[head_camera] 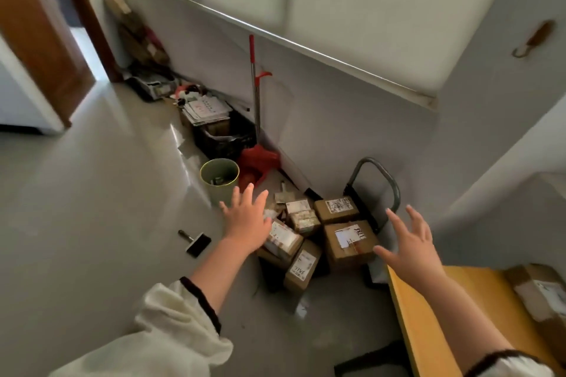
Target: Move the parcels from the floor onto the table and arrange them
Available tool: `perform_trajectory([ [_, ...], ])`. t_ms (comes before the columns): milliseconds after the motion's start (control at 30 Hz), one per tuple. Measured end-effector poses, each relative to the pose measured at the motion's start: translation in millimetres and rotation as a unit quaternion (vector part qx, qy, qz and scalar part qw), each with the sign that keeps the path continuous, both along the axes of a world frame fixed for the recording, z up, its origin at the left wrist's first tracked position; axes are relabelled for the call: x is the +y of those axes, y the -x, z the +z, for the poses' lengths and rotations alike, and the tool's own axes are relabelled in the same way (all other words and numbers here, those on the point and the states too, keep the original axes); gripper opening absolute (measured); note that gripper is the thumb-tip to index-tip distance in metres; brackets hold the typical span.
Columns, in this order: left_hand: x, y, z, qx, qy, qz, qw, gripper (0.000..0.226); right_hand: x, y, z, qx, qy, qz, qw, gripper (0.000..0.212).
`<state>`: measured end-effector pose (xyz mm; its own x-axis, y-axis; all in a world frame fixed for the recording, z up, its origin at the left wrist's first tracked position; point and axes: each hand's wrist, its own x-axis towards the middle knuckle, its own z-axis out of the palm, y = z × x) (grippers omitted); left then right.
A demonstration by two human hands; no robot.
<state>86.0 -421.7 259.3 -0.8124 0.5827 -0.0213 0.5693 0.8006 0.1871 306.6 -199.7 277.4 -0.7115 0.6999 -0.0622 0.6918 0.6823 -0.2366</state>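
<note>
Several brown cardboard parcels with white labels lie in a heap on the floor by the wall. The biggest parcel (349, 243) sits at the right of the heap, a long parcel (301, 266) lies in front, and a smaller parcel (336, 210) rests behind. My left hand (246, 219) hovers with spread fingers above the heap's left side, holding nothing. My right hand (412, 246) is stretched out, fingers spread, over the heap's right edge. The yellow table (428, 315) stands at the lower right with one parcel (542, 297) on it.
A green bin (220, 180), a red dustpan (255, 162) and a broom stand by the wall left of the heap. A black crate (223, 138) of papers lies further back. A folded trolley (376, 190) leans right of the parcels. A small brush (196, 242) lies on the floor.
</note>
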Motion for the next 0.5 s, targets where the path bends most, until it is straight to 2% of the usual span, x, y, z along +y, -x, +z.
perform_trajectory([
  [167,13.2,-8.2,-10.1,-0.032,0.030,0.042,0.998,0.065,32.4,14.6,-8.6,-0.020,0.019,0.036,0.999,0.084],
  [500,47.3,-4.0,-34.9,-0.049,0.059,0.060,0.995,0.064,70.1,28.4,-49.5,-0.027,0.086,0.029,0.995,0.080],
])
